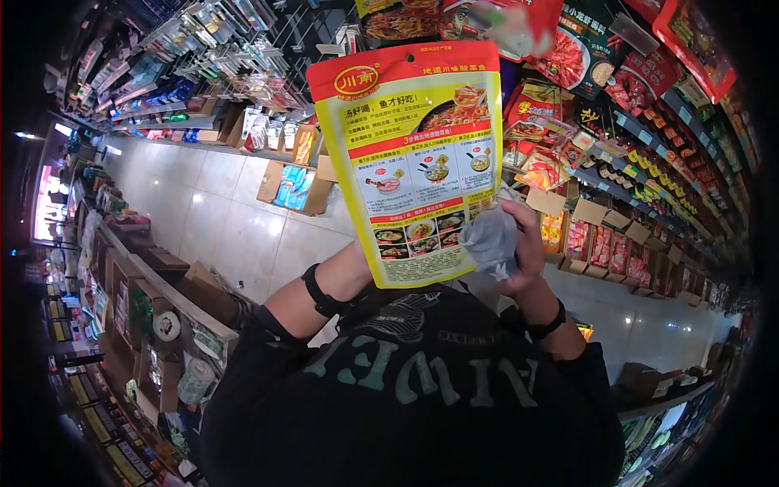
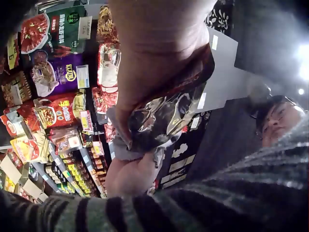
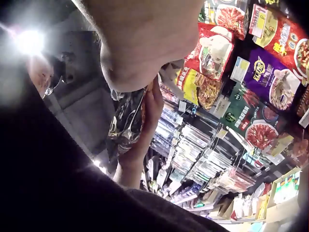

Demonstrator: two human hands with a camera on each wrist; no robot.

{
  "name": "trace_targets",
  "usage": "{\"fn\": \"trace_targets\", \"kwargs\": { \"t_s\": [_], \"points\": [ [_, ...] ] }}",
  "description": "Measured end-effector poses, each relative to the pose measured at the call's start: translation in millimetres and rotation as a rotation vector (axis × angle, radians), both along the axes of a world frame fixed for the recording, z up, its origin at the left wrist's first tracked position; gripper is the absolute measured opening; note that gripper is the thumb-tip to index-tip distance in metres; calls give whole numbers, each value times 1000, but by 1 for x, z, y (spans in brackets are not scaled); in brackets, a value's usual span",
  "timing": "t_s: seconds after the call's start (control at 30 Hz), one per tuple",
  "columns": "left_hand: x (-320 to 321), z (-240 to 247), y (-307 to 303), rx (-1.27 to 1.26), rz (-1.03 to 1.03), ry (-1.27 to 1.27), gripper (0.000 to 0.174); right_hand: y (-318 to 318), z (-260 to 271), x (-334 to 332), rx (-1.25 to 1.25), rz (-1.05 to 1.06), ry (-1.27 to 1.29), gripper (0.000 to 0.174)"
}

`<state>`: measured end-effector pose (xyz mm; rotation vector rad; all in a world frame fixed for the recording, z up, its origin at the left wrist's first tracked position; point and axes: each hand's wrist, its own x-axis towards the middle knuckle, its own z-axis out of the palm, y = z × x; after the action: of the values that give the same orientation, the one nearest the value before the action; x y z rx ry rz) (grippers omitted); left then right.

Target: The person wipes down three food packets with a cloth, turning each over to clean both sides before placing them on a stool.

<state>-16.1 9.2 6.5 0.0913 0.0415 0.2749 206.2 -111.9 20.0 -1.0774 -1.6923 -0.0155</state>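
Right in front of your chest, you hold a yellow-and-red food packet [image 1: 414, 203] with its printed back towards you, its red top edge at the far end and its bottom edge near your black shirt [image 1: 389, 414]. Your right hand [image 1: 526, 247] is at the packet's near right corner, its fingers curled round a soft grey bundle [image 1: 491, 239] that covers part of that corner; you have the bundle between the hand and the print. Your left hand [image 2: 145, 72] is hidden behind the packet in the head view, but both wrist views show it gripping the packet's shiny side, though you cannot tell how closely its fingers lie together. You wear a black band [image 1: 320, 292] on your left wrist and a dark band [image 1: 548, 323] on your right.

Far to the right of the packet, you face a display where a green packet [image 1: 580, 45] hangs; the right wrist view shows you a purple packet [image 3: 273, 79] beside it. Cartons of small packs [image 1: 604, 247] line the right. To your left, a pale tiled floor [image 1: 235, 219] runs past a carton with blue packs [image 1: 296, 188], and a white roll [image 1: 195, 381] lies on the near left.
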Motion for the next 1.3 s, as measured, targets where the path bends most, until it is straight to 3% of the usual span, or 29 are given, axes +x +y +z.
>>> {"fn": "trace_targets", "kwargs": {
  "t_s": [0.37, 0.47, 0.77, 0.97, 1.1, 1.3],
  "points": [
    [-5, -2, 11, 57, -69, -61, 71, -3, -4, -14, 4, -78, -12, 46],
    [-8, -12, 16, 217, 9, 43, 71, -5, -6, -20, 17, -120, -23, 46],
    [-7, -8, 17, 98, -48, 26, 75, -7, -5, -33, 42, -158, -10, 42],
    [-9, -13, 24, 179, -74, -85, 73, -7, -13, -37, 38, -200, 11, 45],
    [-13, 4, 22, 293, -27, 125, 73, -6, -13, -40, 73, -212, -57, 40],
    [-15, 4, 20, 216, -79, 42, 73, -6, -15, -43, 100, -173, -18, 44]
  ]
}}
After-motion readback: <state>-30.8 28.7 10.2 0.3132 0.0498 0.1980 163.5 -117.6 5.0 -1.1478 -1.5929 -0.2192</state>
